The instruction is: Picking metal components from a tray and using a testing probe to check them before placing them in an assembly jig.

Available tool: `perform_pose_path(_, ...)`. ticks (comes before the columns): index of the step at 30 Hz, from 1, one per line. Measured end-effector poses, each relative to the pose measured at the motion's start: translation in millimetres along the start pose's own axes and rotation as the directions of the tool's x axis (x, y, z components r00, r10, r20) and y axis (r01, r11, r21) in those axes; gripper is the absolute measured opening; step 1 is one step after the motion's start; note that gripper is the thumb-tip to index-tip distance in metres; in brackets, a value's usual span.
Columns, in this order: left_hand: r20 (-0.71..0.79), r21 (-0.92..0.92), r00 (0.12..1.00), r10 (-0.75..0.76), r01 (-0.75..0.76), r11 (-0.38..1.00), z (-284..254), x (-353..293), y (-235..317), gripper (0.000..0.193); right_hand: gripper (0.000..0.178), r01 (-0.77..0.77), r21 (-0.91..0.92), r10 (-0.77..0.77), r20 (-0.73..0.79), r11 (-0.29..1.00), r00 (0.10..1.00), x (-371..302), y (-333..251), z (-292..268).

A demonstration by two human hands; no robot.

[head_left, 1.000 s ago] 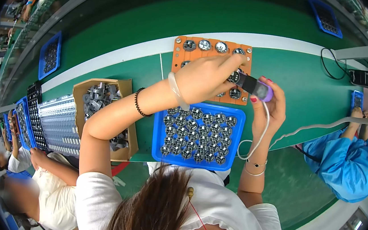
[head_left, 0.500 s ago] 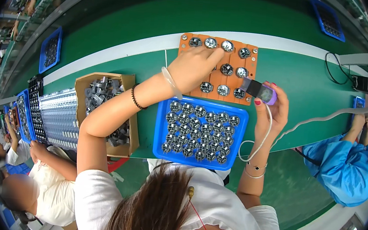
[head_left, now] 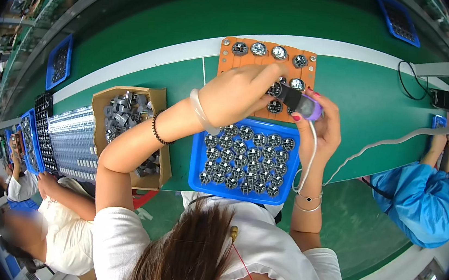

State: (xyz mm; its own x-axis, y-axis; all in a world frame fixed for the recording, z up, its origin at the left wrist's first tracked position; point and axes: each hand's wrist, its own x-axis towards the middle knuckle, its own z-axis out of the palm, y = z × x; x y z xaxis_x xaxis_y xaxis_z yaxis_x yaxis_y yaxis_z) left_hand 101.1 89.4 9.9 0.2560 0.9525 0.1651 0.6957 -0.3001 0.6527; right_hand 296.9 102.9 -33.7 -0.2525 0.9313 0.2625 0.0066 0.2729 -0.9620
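My left hand (head_left: 240,90) is closed over the orange fixture (head_left: 233,60). Its thumb and fingers seem to pinch a small round circuit part (head_left: 275,89), partly hidden by the fingers. In my right hand (head_left: 322,125) is a purple-and-black corded handheld device (head_left: 307,106), its dark tip against or very near that part. From the device a pale cord (head_left: 314,149) hangs down past my wrist. Similar round parts (head_left: 279,52) sit in the fixture's pockets; my left hand covers several pockets. Directly below lies a blue tray (head_left: 196,161) with rows of round parts.
To the left stands an open cardboard box (head_left: 164,150) of grey plastic pieces, beside stacked trays (head_left: 71,137) of pale parts. Blue bins (head_left: 60,62) rest farther off. A grey cable (head_left: 382,147) crosses the green bench at right. Co-workers sit on both sides.
My left hand has drawn back toward me from the fixture's upper pockets, now with a round part at its fingertips. The device in my right hand has moved left to meet it.
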Motion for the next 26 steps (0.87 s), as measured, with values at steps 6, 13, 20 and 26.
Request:
perform_pose_path(6,0.069,0.092,0.99,-0.121,0.114,0.989,6.6,-5.5,-36.8,0.047,0.043,-0.097,0.127,0.122,-0.202,0.987,0.972,-4.0,-10.9,-13.6)
perform_pose_path(13,0.047,0.167,0.996,0.074,-0.081,0.983,-0.4,-19.6,-18.9,0.047,0.042,-0.039,0.016,0.04,-0.066,0.999,0.997,-14.1,-6.2,-25.8)
perform_pose_path(20,0.101,0.228,0.99,0.102,-0.123,0.966,4.1,-30.2,-7.0,0.038,0.044,0.046,-0.151,-0.025,0.136,0.987,0.99,-19.3,-15.9,-12.5)
perform_pose_path(26,-0.017,0.008,0.996,0.092,-0.091,0.996,2.4,-29.6,14.3,0.032,0.039,0.075,-0.111,-0.064,0.101,0.991,0.993,-17.2,-22.4,1.5)
